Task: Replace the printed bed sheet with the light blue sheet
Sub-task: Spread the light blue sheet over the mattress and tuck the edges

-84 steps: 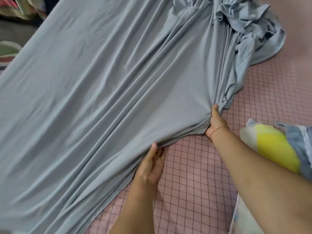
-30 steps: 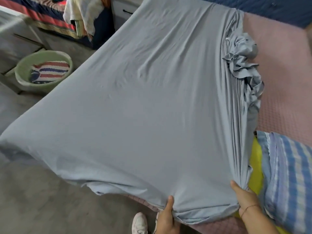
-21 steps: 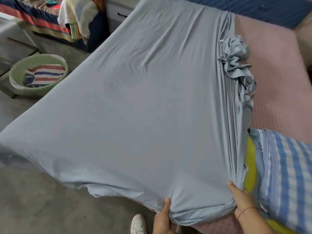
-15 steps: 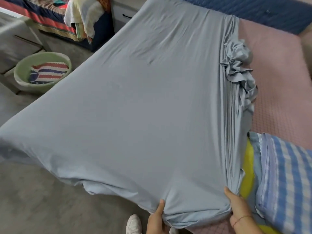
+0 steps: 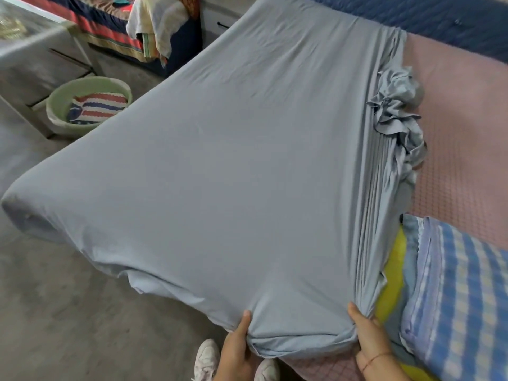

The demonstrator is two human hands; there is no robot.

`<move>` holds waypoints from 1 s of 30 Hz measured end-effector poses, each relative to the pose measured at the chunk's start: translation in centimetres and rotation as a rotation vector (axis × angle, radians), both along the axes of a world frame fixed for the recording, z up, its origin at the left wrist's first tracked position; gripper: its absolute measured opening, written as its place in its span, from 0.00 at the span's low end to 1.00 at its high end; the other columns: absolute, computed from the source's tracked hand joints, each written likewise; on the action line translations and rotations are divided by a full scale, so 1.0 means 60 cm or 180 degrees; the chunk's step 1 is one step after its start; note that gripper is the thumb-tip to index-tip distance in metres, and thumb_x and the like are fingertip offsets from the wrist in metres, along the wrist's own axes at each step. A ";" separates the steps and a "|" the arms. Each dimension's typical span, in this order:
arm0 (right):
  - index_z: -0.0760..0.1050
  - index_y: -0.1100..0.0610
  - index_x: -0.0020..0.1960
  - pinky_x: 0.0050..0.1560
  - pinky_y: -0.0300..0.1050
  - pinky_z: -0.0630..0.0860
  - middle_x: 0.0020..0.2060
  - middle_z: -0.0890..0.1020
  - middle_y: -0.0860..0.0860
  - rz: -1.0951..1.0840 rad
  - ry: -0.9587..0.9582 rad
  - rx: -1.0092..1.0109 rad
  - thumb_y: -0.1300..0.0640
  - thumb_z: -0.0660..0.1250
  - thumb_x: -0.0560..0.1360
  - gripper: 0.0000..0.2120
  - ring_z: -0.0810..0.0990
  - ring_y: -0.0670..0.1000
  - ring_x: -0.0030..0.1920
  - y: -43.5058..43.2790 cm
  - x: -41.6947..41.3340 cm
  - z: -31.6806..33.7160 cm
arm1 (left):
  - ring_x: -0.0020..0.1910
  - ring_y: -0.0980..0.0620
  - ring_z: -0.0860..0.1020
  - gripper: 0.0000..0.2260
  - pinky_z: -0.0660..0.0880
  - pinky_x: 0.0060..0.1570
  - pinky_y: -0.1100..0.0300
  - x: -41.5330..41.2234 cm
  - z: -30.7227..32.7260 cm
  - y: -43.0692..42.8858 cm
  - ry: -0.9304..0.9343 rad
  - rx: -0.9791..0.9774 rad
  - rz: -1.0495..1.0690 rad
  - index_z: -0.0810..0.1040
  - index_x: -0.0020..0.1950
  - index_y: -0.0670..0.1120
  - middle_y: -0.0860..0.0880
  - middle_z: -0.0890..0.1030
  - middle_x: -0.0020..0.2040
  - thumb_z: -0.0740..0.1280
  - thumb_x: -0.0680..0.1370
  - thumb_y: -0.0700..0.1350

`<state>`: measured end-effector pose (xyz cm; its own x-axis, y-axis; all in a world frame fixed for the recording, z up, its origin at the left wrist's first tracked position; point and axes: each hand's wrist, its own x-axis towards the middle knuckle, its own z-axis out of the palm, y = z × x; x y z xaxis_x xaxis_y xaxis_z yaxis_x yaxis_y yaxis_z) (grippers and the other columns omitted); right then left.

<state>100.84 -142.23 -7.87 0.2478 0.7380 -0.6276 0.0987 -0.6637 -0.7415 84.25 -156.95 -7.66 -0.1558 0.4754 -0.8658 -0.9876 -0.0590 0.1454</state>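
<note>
- Holding the near edge of the light blue sheet (image 5: 233,188), your left hand (image 5: 236,350) and right hand (image 5: 369,342) each close on a bunch of its cloth at the bed's near side, thumbs lying on top.
- Between your hands the hem rolls under into a soft fold; the fingers beneath it are hidden.
- Outward, the sheet lies spread over the left part of the pink checked mattress (image 5: 461,149), its far-left corner draped over the mattress corner.
- Along its right side the cloth gathers in tight pleats and a crumpled heap.
- Judging by the folds, the fabric is light, limp and stretchy; take it by the hem near a corner.
- A blue checked pillow (image 5: 461,292) lies just right of your right hand.
- On the floor stands a green basin (image 5: 55,105).
- No printed sheet is clearly identifiable; your wrists are cut off at the bottom edge.
</note>
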 end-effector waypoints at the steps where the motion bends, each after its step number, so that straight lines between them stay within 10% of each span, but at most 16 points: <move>1: 0.71 0.72 0.64 0.55 0.46 0.67 0.62 0.75 0.66 0.0045 -0.0050 -0.0037 0.66 0.66 0.77 0.18 0.72 0.54 0.52 -0.001 0.003 -0.003 | 0.32 0.46 0.84 0.09 0.77 0.22 0.58 0.003 0.008 0.002 0.0023 -0.0056 0.0050 0.76 0.54 0.36 0.40 0.85 0.38 0.59 0.83 0.40; 8: 0.75 0.66 0.61 0.59 0.49 0.71 0.58 0.79 0.63 0.0392 -0.0230 -0.0066 0.63 0.68 0.76 0.15 0.76 0.55 0.52 -0.007 0.005 -0.013 | 0.28 0.47 0.82 0.06 0.72 0.17 0.63 0.011 0.031 0.007 0.0265 -0.0508 0.0154 0.74 0.48 0.37 0.45 0.82 0.27 0.61 0.81 0.38; 15: 0.77 0.71 0.56 0.56 0.51 0.73 0.54 0.81 0.63 0.0669 -0.0600 0.0024 0.59 0.73 0.73 0.18 0.79 0.62 0.56 -0.013 0.009 -0.021 | 0.14 0.61 0.71 0.28 0.68 0.17 0.71 0.065 0.033 -0.059 0.0868 -0.0531 -0.0087 0.74 0.57 0.29 0.51 0.72 0.16 0.79 0.67 0.46; 17: 0.78 0.68 0.57 0.56 0.51 0.74 0.53 0.82 0.62 0.0669 -0.0648 0.0010 0.57 0.74 0.72 0.19 0.79 0.62 0.56 -0.019 0.006 -0.023 | 0.13 0.64 0.69 0.24 0.68 0.19 0.73 0.076 0.036 -0.075 0.0906 -0.0220 -0.0029 0.68 0.66 0.26 0.49 0.77 0.22 0.71 0.76 0.39; 22: 0.77 0.55 0.36 0.56 0.60 0.77 0.39 0.82 0.55 0.0787 -0.0826 0.0044 0.50 0.76 0.68 0.12 0.81 0.61 0.51 -0.031 0.014 -0.038 | 0.35 0.58 0.84 0.18 0.70 0.21 0.71 0.106 -0.019 -0.051 0.0518 -0.1204 -0.0331 0.67 0.67 0.26 0.34 0.83 0.47 0.56 0.83 0.38; 25: 0.75 0.54 0.35 0.53 0.57 0.77 0.40 0.82 0.57 0.0699 -0.0887 0.0025 0.50 0.76 0.69 0.13 0.81 0.61 0.50 -0.032 0.008 -0.025 | 0.37 0.62 0.83 0.31 0.72 0.24 0.72 0.104 -0.037 -0.057 0.0441 -0.1118 -0.0271 0.68 0.69 0.32 0.39 0.74 0.65 0.74 0.73 0.47; 30: 0.78 0.52 0.36 0.52 0.54 0.77 0.40 0.83 0.52 0.0866 -0.0828 0.0031 0.45 0.74 0.70 0.13 0.80 0.56 0.45 -0.045 0.001 -0.018 | 0.72 0.46 0.68 0.53 0.71 0.66 0.49 0.134 -0.216 -0.131 -0.0095 -0.1071 -0.0646 0.70 0.73 0.43 0.46 0.70 0.73 0.77 0.53 0.67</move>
